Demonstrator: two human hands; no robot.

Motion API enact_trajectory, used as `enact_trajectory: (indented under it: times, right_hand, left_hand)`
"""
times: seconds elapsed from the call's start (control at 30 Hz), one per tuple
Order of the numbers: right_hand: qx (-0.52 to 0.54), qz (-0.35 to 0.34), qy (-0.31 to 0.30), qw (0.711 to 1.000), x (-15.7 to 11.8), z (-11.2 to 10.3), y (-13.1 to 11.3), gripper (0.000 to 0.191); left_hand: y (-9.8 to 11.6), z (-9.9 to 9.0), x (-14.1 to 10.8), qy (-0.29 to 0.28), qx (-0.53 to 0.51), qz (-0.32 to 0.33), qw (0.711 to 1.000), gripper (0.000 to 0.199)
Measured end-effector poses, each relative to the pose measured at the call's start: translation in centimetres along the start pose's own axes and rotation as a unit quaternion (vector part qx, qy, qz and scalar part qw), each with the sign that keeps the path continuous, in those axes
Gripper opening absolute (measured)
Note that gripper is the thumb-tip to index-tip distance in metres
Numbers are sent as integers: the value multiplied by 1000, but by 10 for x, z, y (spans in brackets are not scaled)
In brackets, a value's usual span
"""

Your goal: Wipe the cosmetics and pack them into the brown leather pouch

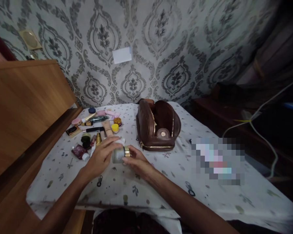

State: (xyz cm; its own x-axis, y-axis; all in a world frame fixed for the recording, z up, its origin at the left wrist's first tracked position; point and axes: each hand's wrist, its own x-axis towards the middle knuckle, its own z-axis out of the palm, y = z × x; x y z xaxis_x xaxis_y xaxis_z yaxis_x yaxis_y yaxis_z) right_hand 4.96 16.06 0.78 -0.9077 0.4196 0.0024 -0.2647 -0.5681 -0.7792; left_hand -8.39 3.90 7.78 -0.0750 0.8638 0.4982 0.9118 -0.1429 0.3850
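Note:
My right hand (138, 161) is closed around the gold-capped end of a clear perfume bottle (117, 156), held sideways above the table. Beside the bottle, my left hand (101, 156) has its fingers stretched out over the bottle's upper left; whether they touch it I cannot tell. Something small and white (122, 140) shows just behind the fingertips. Close to my left hand lie a gold-coloured bottle (98, 139), a dark red bottle with a white cap (80, 152) and a beige tube (107, 128).
Behind my right hand stands a brown leather bag (158, 130), its zip open. Several cosmetics cover the left back, including a yellow-lidded jar (115, 128) and an amber jar (117, 121). A pixelated object (216, 161) lies right. A wooden panel (26, 107) borders the left.

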Motion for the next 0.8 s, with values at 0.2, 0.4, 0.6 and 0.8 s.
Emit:
enact_trajectory:
  times: [0.2,0.4,0.6,0.8]
  right_hand:
    - [92,-6,38,995,5,-5,2,37]
    - [242,76,-19,967,3,-13,-5,46]
    - [64,21,-122,990,-6,-13,-22,49]
    - [-190,-84,-83,975,-26,-5,-100,45]
  left_hand:
    - [16,15,-14,11,79,133,988,38]
    - [11,28,-32,122,79,162,976,37]
    - [2,29,-25,157,37,42,986,26]
    - [-14,34,-14,131,-2,-1,991,23]
